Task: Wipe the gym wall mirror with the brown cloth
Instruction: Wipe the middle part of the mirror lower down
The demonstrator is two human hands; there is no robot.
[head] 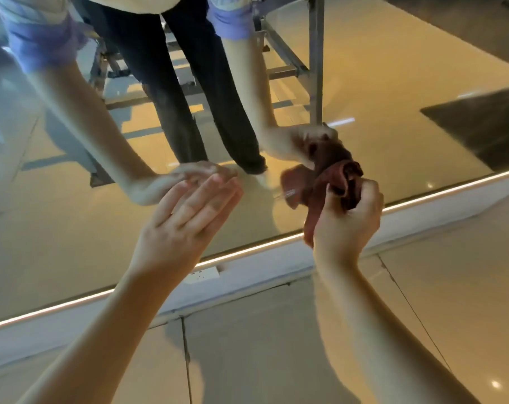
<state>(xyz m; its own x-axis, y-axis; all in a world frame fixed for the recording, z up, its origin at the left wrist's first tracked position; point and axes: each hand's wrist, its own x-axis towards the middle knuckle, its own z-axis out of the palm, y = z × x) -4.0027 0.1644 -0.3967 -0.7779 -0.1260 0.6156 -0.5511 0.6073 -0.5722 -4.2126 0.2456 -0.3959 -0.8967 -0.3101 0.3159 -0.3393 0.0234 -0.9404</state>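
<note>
The wall mirror (393, 91) fills the upper part of the head view, down to a lit strip along its bottom edge. My right hand (348, 220) grips a bunched brown cloth (320, 186) and holds it against the lower glass. My left hand (186, 217) is spread flat, fingers straight, its fingertips at the glass to the left of the cloth. Both hands, the cloth and my arms show again as reflections in the mirror.
A white skirting (276, 266) with a wall socket (203, 276) runs under the mirror. Glossy floor tiles (247, 351) lie below. The glass reflects a person's dark trousers, a metal gym frame and a dark floor mat.
</note>
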